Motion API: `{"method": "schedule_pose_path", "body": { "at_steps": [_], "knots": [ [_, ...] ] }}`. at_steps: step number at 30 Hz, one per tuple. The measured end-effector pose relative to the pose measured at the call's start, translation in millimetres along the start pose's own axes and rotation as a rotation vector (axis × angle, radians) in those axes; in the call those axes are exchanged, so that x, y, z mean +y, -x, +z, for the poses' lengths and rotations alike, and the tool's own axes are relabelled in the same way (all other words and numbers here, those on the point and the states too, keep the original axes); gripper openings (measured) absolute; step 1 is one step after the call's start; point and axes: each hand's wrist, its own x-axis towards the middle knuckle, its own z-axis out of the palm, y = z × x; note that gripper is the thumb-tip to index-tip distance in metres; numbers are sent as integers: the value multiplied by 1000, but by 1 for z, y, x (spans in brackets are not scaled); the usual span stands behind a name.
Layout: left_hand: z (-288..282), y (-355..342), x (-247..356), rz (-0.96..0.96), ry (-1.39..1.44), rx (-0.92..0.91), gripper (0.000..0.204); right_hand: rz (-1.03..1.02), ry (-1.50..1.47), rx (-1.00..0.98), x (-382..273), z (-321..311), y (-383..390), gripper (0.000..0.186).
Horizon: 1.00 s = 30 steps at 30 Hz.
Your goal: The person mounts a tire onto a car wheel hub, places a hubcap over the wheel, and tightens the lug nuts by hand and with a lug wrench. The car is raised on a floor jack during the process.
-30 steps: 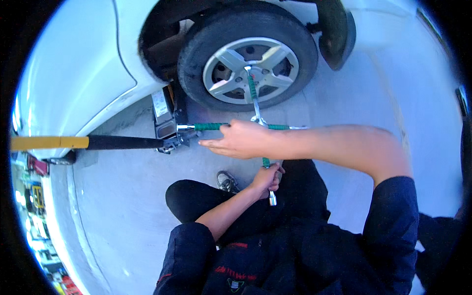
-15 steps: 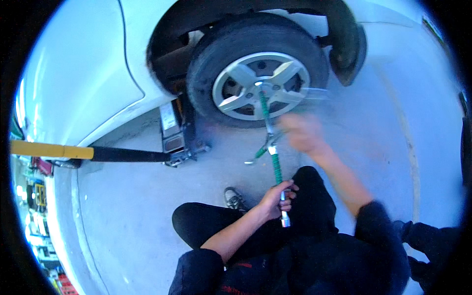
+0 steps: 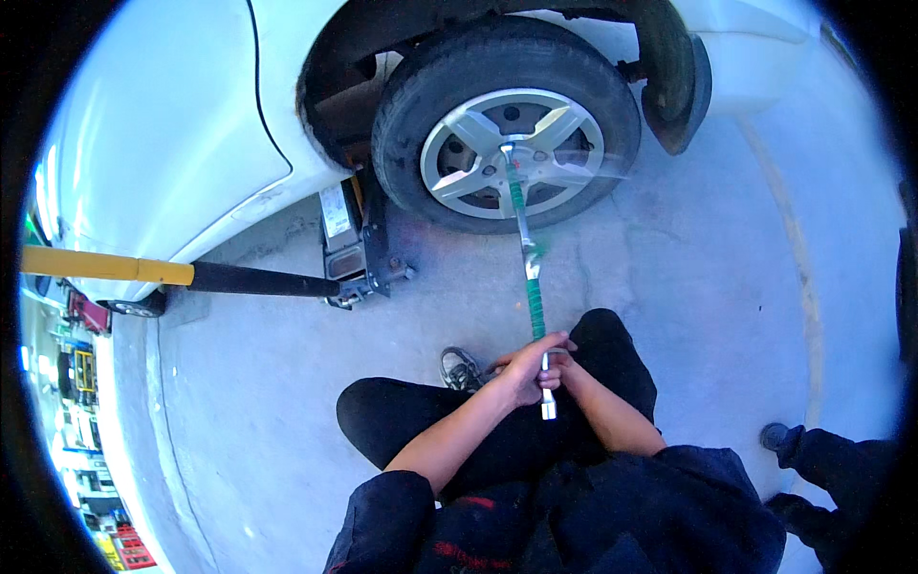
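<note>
1. While a white car (image 3: 163,124) fills the upper left, a yellow and black pole (image 3: 105,264) runs in front of it to a jack (image 3: 346,258) on the floor.
2. The jack sits beside a wheel (image 3: 528,165), which has a black tire and 5 silver spokes.
3. A gray shoe (image 3: 461,368) is on the floor near the hands.
4. The left hand (image 3: 524,375) has its fingers wrapped around the near end of a green and silver cross wrench (image 3: 535,292).
5. The wrench's far end touches the wheel near its middle. Its side arms are a blur.
6. The right hand (image 3: 566,364) is close behind the left hand, partly hidden. I cannot tell if its fingers grasp anything.
7. Another person's dark legs (image 3: 846,469) are at the far right.
</note>
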Motion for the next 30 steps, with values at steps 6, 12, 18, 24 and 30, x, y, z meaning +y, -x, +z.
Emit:
{"method": "schedule_pose_path", "body": {
  "at_steps": [6, 12, 18, 24, 30],
  "knots": [
    [3, -2, -2, 36, -8, 72, 30, -25, -63, -53, 14, 6, 16, 25],
    [-7, -8, -8, 79, 22, 87, 24, -110, -44, -25, -10, -9, 20, 23],
    [4, -14, -2, 128, 24, 8, 24, -185, -168, 122, -43, -32, 22, 35],
    [16, 0, -2, 13, 18, 23, 25, -463, 349, 755, -90, -26, 49, 19],
    [3, -14, -2, 25, 13, 79, 23, -674, 247, 803, -129, -12, 69, 17]
  ]
}}
